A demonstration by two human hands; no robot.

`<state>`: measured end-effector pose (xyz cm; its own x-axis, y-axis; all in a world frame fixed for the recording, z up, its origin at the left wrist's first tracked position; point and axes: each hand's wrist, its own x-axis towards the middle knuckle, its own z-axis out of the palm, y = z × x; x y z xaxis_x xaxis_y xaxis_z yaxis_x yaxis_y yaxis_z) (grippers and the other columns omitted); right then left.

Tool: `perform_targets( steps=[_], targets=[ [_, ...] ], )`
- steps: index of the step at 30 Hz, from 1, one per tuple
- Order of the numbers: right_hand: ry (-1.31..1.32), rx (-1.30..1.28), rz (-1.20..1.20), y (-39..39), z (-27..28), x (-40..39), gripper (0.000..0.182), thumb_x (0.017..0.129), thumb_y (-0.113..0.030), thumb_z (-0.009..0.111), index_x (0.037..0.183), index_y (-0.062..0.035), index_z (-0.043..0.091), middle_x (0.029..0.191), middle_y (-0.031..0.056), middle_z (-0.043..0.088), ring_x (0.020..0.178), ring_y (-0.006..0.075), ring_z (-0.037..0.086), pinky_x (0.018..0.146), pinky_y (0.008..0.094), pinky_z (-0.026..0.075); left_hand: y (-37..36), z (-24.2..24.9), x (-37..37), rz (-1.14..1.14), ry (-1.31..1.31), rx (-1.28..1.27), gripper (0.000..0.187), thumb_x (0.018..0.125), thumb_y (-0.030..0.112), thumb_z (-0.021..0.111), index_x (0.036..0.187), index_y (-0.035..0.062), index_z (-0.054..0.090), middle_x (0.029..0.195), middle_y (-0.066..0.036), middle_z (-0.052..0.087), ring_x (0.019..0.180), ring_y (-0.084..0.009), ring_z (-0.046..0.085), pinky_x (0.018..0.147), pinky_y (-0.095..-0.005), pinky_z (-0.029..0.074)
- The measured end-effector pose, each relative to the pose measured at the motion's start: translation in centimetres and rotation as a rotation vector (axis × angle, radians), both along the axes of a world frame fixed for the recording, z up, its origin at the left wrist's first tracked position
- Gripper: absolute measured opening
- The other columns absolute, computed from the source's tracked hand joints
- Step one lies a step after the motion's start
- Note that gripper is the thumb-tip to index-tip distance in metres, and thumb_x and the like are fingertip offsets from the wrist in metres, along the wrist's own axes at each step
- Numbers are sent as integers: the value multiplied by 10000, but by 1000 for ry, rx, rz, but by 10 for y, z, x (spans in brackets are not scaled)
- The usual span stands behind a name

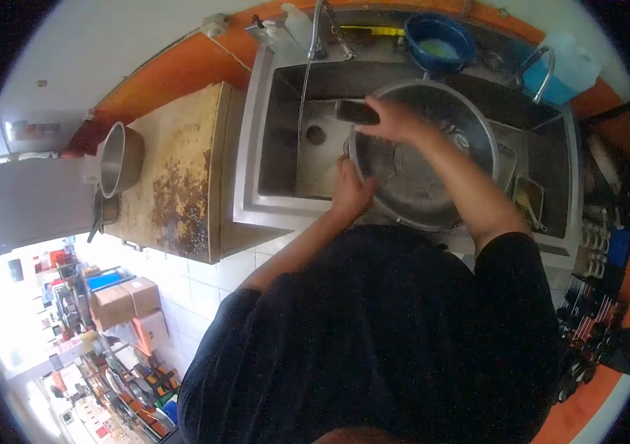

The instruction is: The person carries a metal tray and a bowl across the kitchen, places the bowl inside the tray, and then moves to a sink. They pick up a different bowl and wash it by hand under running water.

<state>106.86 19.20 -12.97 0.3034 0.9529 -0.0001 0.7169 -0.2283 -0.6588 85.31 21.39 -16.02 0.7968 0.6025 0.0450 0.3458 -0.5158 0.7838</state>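
Observation:
A large round metal basin [422,174] sits over the sink, tilted, its inside wet. My left hand [352,185] is closed on the near-left part of its rim. In my right hand [393,122] is a dark block that looks like a scrubbing sponge [357,112]; the fingers wrap round it at the far-left rim. Water runs in a thin stream from the left faucet [315,37] into the steel sink [278,133], left of the basin. The sink drain [316,135] shows beside that stream.
Behind the sink stand a blue bucket [439,44] with cloudy liquid, soap bottles [282,41], a second faucet [546,74] and a plastic jug [574,66]. Some containers [529,198] lie in the right of the sink. On the worn cabinet [182,177] at left rests a metal pot [123,159].

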Motion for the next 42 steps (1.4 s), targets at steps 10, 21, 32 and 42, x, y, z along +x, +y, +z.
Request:
perform_targets(
  steps=[10, 21, 32, 42],
  targets=[
    [-2, 82, -32, 0, -4, -1, 812, 726, -511, 728, 1269, 35, 470, 1199, 255, 565, 1097, 368, 572, 948, 416, 451, 0, 0, 8, 45, 66, -45, 541, 749, 148, 621, 1145, -99, 346, 1165, -312, 397, 1067, -495, 442, 931, -507, 379],
    [-22, 122, -34, 2, 1, -10, 651, 709, -461, 750, 1119, 1, 546, 1084, 234, 610, 981, 360, 618, 850, 434, 490, 2, -12, 4, 15, 107, -30, 579, 748, 156, 640, 1168, -88, 324, 1202, -311, 381, 1085, -504, 443, 917, -510, 391],
    [-75, 99, -18, -4, 1, -24, 635, 695, -468, 729, 1138, -41, 572, 1099, 210, 610, 988, 360, 607, 856, 428, 482, 4, -16, 0, 14, 11, 41, 531, 745, 167, 635, 1102, -85, 334, 1132, -325, 403, 1034, -525, 450, 887, -529, 390],
    [-52, 168, -46, 0, 1, -16, 593, 698, -466, 722, 1094, -47, 584, 1099, 188, 612, 999, 345, 605, 857, 437, 480, 4, -14, 5, 21, 36, 105, 541, 761, 181, 633, 1135, -94, 354, 1140, -321, 424, 1062, -507, 453, 899, -521, 393]
  ],
)
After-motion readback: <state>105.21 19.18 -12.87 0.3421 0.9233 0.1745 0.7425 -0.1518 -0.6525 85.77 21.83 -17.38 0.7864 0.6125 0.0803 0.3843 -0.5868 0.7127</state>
